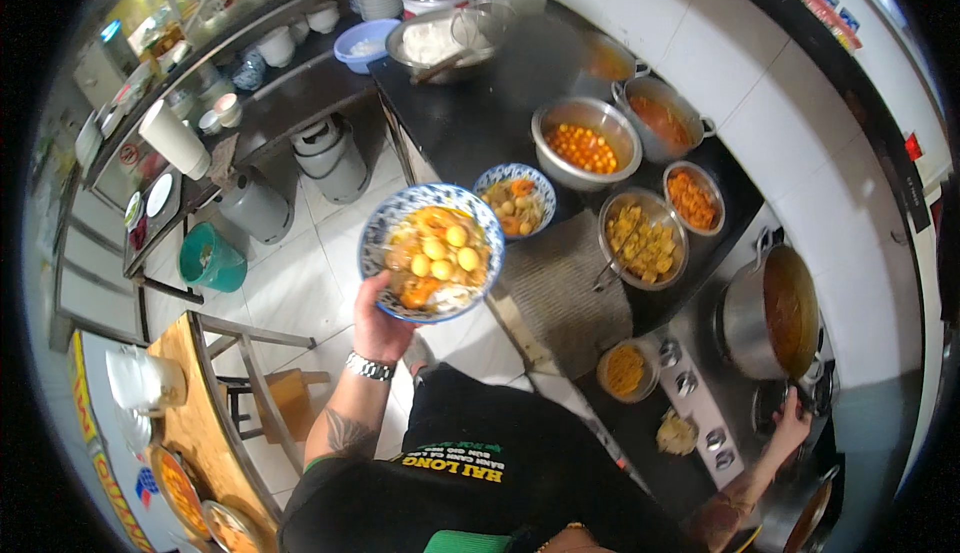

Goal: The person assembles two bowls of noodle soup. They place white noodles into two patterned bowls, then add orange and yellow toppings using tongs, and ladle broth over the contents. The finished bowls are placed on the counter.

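Note:
My left hand [382, 315] grips the near side of a blue-patterned bowl [376, 231], thumb over the rim. The bowl is held up over the floor beside the counter; in it are white noodles, several round yellow balls [456, 237] and orange pieces in broth. Far to the right, my right hand [792, 423] is closed at the near rim of a large metal pot [742, 321] of orange-brown broth. A thin dark handle shows at its fingers; whether it belongs to a ladle, I cannot tell. A second patterned bowl [549, 196], also filled, stands on the counter behind the first.
On the black counter [440, 113] stand a metal basin of balls in red sauce [560, 169], a bowl of yellow pieces [607, 253] and a ribbed grey mat [575, 298]. Stove knobs [686, 383] line the right side. A wooden table [205, 373] and a green bin [212, 273] are at left.

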### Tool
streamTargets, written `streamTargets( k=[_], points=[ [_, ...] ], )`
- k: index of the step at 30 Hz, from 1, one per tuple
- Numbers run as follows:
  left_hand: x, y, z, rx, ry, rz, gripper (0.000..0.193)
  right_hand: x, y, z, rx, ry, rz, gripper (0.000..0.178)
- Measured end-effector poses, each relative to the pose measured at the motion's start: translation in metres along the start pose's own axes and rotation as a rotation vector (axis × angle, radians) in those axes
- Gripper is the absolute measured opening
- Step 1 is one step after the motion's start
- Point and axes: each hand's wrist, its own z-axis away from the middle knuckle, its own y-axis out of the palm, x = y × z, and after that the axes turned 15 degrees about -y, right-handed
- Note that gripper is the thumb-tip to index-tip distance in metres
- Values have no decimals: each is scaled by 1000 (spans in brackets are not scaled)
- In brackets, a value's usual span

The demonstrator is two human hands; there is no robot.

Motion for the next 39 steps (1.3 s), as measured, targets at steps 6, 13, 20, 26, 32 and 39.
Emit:
streamTargets(
  k=[6, 13, 20, 26, 32, 39],
  points=[
    [-101, -106, 25, -82, 202, -32, 63, 58, 133, 164, 224, 419, -266, 30],
    [-192, -179, 70, -196, 176, -1, 70, 156, 422, 285, 838, 688, -743, 53],
    [-229, -203, 64, -234, 240, 136, 69, 133, 501, 280, 748, 882, -858, 42],
    [-293, -212, 2, -211, 256, 180, 68, 128, 510, 291, 488, 843, -894, 26],
    [-379, -214, -66, -204, 283, 169, 70, 196, 513, 309, 733, 764, -831, 39],
    [-501, -242, -117, -198, 353, 184, 65, 347, 628, 348, 1032, 770, -792, 52]
  ],
)
